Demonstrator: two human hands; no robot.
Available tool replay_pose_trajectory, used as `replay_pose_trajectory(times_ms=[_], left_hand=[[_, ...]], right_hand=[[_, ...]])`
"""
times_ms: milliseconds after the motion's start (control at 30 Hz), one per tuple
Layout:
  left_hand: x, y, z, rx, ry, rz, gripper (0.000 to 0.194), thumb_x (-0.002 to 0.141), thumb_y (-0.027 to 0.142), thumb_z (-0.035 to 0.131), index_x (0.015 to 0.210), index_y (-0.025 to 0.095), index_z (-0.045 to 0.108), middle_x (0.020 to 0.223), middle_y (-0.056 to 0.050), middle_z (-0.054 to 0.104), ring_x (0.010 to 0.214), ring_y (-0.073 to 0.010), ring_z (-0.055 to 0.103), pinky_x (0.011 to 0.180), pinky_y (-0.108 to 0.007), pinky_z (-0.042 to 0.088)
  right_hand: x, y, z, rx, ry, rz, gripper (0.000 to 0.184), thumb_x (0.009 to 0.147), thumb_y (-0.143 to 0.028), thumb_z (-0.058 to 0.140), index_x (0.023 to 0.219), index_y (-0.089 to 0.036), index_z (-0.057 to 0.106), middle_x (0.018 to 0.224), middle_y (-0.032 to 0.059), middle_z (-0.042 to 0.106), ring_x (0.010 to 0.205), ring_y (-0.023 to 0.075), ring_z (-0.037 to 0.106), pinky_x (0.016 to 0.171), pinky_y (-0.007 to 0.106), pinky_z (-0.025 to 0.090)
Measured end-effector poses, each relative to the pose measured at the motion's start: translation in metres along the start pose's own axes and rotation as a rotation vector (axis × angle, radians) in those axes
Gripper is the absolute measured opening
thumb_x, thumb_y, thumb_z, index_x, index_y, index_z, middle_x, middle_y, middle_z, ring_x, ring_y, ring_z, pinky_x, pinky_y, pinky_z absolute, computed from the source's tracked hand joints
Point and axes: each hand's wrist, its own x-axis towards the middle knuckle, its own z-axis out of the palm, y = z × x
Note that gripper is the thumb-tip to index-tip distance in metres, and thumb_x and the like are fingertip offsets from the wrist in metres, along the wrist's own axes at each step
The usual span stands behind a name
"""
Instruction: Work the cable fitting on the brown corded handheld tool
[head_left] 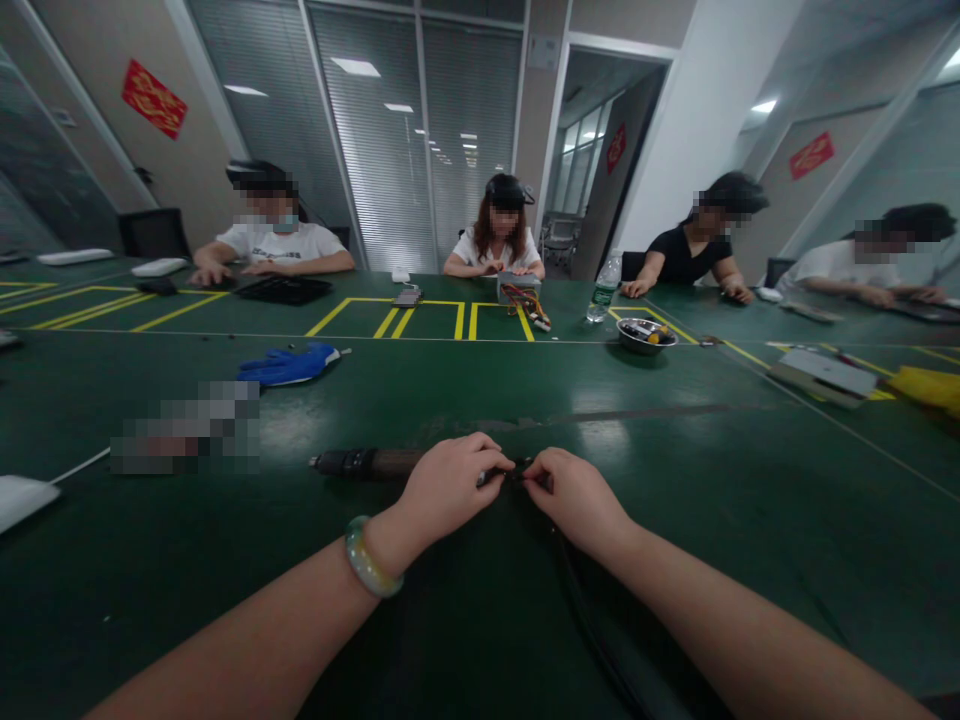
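"Tool (pixel 352 463) question, folks: where's it sitting and what are the hands up to?"

"Dark stick-shaped thing, lying on its side on the green bench (pixel 450 650), tip pointing left, back end tucked behind the left hand (pixel 448 487). My read is it's fiddly fingertip work at a small dark part (pixel 517 472) just past the tool."

"And the grip?"

"Narrow on both sides. Left hand and right hand (pixel 581 498) each look to be pinching that little part, fingertips nearly touching. I'd say the next move calls for a light, steady pinch and the two ends lined up, no yanking."

"Is the cable (pixel 581 590) joined to it?"

"Can't tell, tbh. It runs from under the right hand down past the bottom edge, but the fingers cover whatever's up top. The part is too small and dark to say if it's a plug or a loop."

"What's beyond the tool?"

"Blue glove (pixel 289 366), easy enough to see. The thing nearer the left edge (pixel 187 430) is pixelated, no clue what it is. White box (pixel 26 500) below that is cut off by the frame."
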Motion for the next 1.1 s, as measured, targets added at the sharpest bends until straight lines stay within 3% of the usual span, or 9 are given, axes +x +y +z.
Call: replay_pose_trajectory(times_ms=[200, 633, 733, 900, 1100], left_hand=[[0.0, -0.001, 0.001, -0.002, 0.0, -0.01, 0.02, 0.086, 0.024, 0.062, 0.104, 0.028, 0.07, 0.109, -0.001, 0.064, 0.096, -0.0184, 0.062, 0.086, -0.035, 0.05], [0.0, 0.001, -0.001, 0.006, -0.01, 0.006, 0.023, 0.088, 0.024, 0.06, 0.108, 0.027, 0.069, 0.11, -0.002, 0.064, 0.095, -0.0189, 0.063, 0.085, -0.036, 0.05], [0.0, 0.001, -0.001, 0.008, -0.009, 0.007, 0.022, 0.088, 0.025, 0.06, 0.108, 0.027, 0.068, 0.11, -0.002, 0.063, 0.095, -0.0187, 0.063, 0.085, -0.036, 0.05], [0.0, 0.001, -0.001, 0.021, -0.016, 0.009, 0.021, 0.087, 0.024, 0.06, 0.107, 0.026, 0.067, 0.11, -0.002, 0.063, 0.095, -0.0189, 0.062, 0.084, -0.036, 0.05], [0.0, 0.001, -0.001, 0.023, -0.019, 0.007, 0.023, 0.087, 0.023, 0.06, 0.108, 0.028, 0.066, 0.108, -0.001, 0.063, 0.093, -0.0187, 0.062, 0.082, -0.035, 0.05]], right_hand=[[0.001, 0.002, 0.003, 0.041, 0.012, -0.021, 0.006, 0.083, -0.015, 0.063, 0.084, -0.02, 0.067, 0.086, 0.0002, 0.065, 0.081, 0.014, 0.06, 0.071, 0.024, 0.043], [0.001, 0.002, 0.008, 0.083, 0.03, 0.108, 0.007, 0.088, -0.026, 0.061, 0.085, -0.021, 0.066, 0.086, -0.0003, 0.068, 0.079, 0.016, 0.062, 0.068, 0.026, 0.043], [0.002, 0.004, 0.01, 0.154, 0.015, 0.122, 0.011, 0.089, -0.025, 0.06, 0.098, -0.022, 0.065, 0.087, -0.0004, 0.068, 0.08, 0.0152, 0.063, 0.069, 0.025, 0.044], [0.006, 0.004, 0.013, 0.12, 0.008, 0.127, 0.036, 0.09, -0.023, 0.06, 0.126, -0.022, 0.059, 0.093, 0.0018, 0.069, 0.089, 0.0177, 0.064, 0.076, 0.027, 0.046], [0.01, -0.002, 0.013, 0.042, 0.001, 0.121, 0.019, 0.092, -0.024, 0.058, 0.108, -0.022, 0.068, 0.098, 0.003, 0.07, 0.092, 0.0186, 0.064, 0.079, 0.028, 0.046]])
